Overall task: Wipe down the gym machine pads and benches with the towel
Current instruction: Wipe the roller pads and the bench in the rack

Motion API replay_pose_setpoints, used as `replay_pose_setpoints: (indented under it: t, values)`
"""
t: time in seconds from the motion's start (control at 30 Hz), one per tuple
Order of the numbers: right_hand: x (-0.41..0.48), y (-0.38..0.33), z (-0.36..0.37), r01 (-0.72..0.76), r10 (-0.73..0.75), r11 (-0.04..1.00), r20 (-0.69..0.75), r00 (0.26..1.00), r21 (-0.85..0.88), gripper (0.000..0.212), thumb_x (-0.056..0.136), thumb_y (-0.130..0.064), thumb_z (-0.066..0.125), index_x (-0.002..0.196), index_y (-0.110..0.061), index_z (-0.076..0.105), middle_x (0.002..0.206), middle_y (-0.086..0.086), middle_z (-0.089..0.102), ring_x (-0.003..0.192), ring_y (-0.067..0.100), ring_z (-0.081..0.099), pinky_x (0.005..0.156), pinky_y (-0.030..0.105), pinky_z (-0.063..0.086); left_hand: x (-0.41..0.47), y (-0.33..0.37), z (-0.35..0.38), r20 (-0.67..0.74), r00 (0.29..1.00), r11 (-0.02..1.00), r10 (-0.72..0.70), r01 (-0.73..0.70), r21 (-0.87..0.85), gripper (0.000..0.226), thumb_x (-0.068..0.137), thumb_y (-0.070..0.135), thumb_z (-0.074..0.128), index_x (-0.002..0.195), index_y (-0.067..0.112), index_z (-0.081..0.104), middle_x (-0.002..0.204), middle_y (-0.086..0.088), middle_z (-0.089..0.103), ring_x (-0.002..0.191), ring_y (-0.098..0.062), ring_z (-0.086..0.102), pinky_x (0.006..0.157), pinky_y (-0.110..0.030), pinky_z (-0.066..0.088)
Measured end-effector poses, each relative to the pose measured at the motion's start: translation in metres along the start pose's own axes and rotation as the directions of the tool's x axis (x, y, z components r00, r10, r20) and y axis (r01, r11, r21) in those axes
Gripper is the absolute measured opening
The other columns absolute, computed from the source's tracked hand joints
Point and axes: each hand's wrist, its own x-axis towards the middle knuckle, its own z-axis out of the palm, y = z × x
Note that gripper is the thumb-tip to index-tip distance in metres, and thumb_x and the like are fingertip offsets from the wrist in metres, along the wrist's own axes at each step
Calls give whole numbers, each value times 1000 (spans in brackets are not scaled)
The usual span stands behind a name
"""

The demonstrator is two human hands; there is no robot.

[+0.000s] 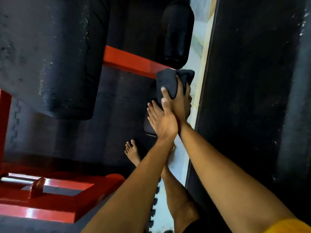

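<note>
Right hand (182, 101) clutches the towel (168, 79) near roller pad (175, 34) and red frame (127, 59); left hand (162, 121) flat, open.

Towel (168, 79) plain dark grey. Machine frame (131, 59) glossy red. Roller pad (176, 34) black. Left pad (47, 56) black, whitish scuff specks. Right pad (244, 81) black, pale flecks. Floor mat (117, 106) dark grey, jigsaw-toothed edge. Floor tile (198, 52) white and cream. Sleeve (289, 226) yellow

floor: dark interlocking rubber mats (117, 95) | pale tile strip (198, 39) | red steel frame (131, 60) | light: dim
</note>
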Motion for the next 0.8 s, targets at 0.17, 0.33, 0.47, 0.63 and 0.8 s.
replay_pose_setpoints:
  t: [0.17, 0.33, 0.47, 0.63, 0.8]
  values:
    - [-54, 13, 3, 66, -69, 995, -28, 997, -79, 80, 89, -68, 42, 160, -35, 30, 167, 5, 25, 141, 35, 45, 105, 56, 47, 30, -13, -19, -20, 998, 983, -68, 63, -174, 97, 85, 89, 15, 158, 28, 34, 161, 1, 39, 150, -19, 32, 125, -47, 22]
    - [-130, 38, 6, 50, -51, 999, 32, 998, 22, 78, 92, -69, 54, 159, -46, 23, 169, 1, 17, 143, 33, 39, 108, 54, 45, 100, -68, -16, 160, 931, 884, -329, 363, -294, 132, 43, 114, 24, 146, 37, 52, 142, 2, 61, 137, -26, 51, 117, -51, 36]
    - [-82, 18, 1, -1, 1, 1000, -1, 1000, -5, 76, 91, -61, 50, 160, -43, 25, 169, 2, 17, 139, 35, 42, 105, 55, 45, 49, -20, -19, 59, 984, 962, -168, 177, -207, 109, 72, 100, 12, 157, 36, 34, 162, 7, 37, 152, -18, 30, 125, -49, 21]
    - [-20, -12, 0, 108, -105, 979, 22, 994, -173, 76, 86, -70, 47, 156, -49, 28, 169, -1, 16, 145, 37, 33, 109, 54, 41, 29, -8, -29, 48, 989, 942, -137, 145, -301, 97, 80, 96, 16, 151, 37, 45, 153, 7, 50, 142, -14, 43, 122, -46, 29]
    - [-13, 0, 0, -235, 243, 940, -5, 970, 247, 71, 94, -66, 54, 157, -44, 30, 159, 0, 37, 137, 35, 48, 105, 48, 42, 40, -3, -49, 203, 955, 892, -214, 276, -358, 77, 101, 71, 10, 156, 26, 39, 147, 4, 51, 136, -17, 47, 110, -33, 38]
